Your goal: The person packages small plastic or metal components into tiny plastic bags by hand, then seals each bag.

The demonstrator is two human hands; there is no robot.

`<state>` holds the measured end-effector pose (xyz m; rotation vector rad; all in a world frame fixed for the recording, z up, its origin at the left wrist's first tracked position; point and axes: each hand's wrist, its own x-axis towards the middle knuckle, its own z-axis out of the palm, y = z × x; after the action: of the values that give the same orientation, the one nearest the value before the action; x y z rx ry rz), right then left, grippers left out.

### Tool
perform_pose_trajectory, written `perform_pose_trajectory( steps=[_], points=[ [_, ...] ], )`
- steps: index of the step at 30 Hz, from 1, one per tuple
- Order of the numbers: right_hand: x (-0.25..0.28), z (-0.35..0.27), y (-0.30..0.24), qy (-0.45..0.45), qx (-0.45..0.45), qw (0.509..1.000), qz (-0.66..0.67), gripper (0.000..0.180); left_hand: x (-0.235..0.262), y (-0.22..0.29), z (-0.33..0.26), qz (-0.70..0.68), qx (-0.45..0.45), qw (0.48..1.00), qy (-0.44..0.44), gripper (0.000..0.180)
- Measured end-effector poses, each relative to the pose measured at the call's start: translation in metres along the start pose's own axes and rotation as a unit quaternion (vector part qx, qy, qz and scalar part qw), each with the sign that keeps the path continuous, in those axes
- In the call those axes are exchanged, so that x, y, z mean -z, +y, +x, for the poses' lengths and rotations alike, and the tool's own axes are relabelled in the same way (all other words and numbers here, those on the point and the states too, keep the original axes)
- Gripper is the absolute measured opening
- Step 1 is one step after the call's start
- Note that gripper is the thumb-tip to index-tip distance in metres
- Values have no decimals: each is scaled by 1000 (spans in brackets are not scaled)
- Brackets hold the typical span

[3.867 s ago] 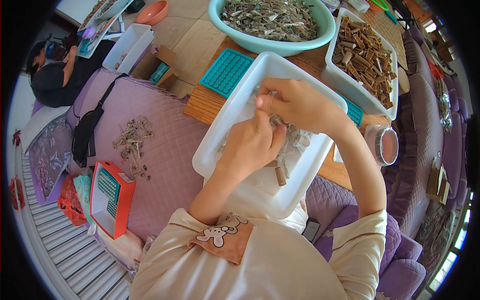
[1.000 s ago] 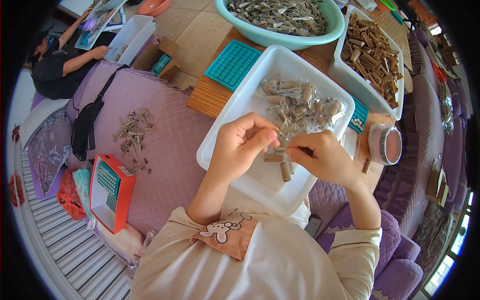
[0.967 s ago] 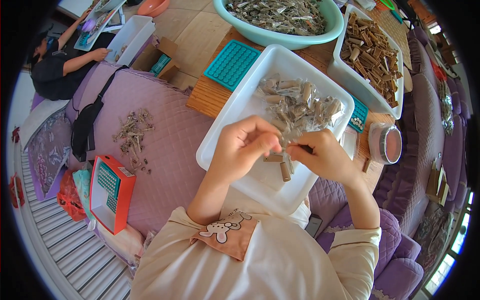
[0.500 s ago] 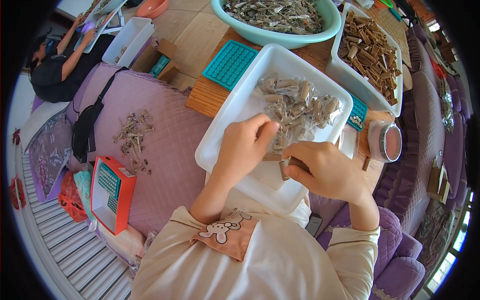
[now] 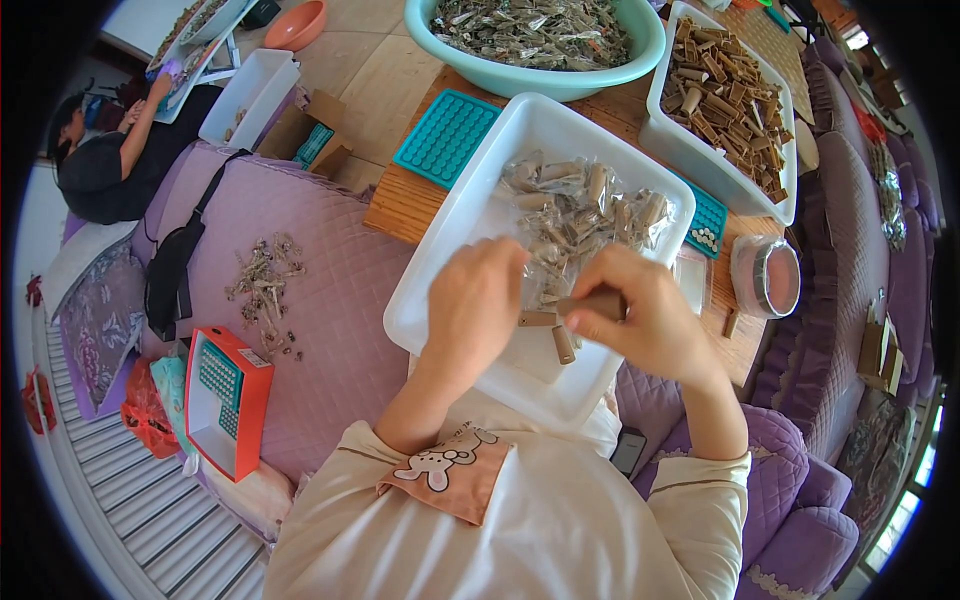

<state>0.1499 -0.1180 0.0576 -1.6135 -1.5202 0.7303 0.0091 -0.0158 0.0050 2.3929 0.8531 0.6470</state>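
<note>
My right hand (image 5: pixel 645 310) is closed around a short brown cardboard-like tube (image 5: pixel 604 302) over the near half of a white plastic tray (image 5: pixel 425 290). To its left, my left hand (image 5: pixel 475 302) has its fingers curled inward above the same tray. What those fingers pinch, if anything, is hidden from me. Below and between the hands, two loose brown pieces (image 5: pixel 563 345) lie in the tray. Just beyond them is a heap of clear plastic packets (image 5: pixel 590 215) with similar brown pieces inside.
A pale green basin (image 5: pixel 535 80) of small wrapped items stands beyond the tray. Brown pieces fill a white bin (image 5: pixel 655 130) at right. Teal molds (image 5: pixel 447 138) and a tape roll (image 5: pixel 765 278) flank the tray. A red box (image 5: pixel 255 420) sits left; another person (image 5: pixel 100 180) works far left.
The brown tube in my right hand now shows more plainly, tilted up between the fingers. My left hand has shifted slightly left, away from the right. The other person's arms have moved.
</note>
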Motion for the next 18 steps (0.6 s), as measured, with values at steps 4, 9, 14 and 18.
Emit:
perform_pose_trajectory(
  steps=[4,9,14,18],
  points=[
    [-10,-4,11,47,-76,996,25,17,17,9,-1,-325,66,943,-11,12],
    [-8,2,26,133,-149,938,284,24,5,19,-10,-378,-17,906,-188,15],
    [-19,-6,40,121,-64,902,409,38,4,26,-8,-318,19,910,-265,14],
    [-19,-17,39,104,-52,950,289,47,1,26,-9,-310,44,934,-172,14]
  ],
)
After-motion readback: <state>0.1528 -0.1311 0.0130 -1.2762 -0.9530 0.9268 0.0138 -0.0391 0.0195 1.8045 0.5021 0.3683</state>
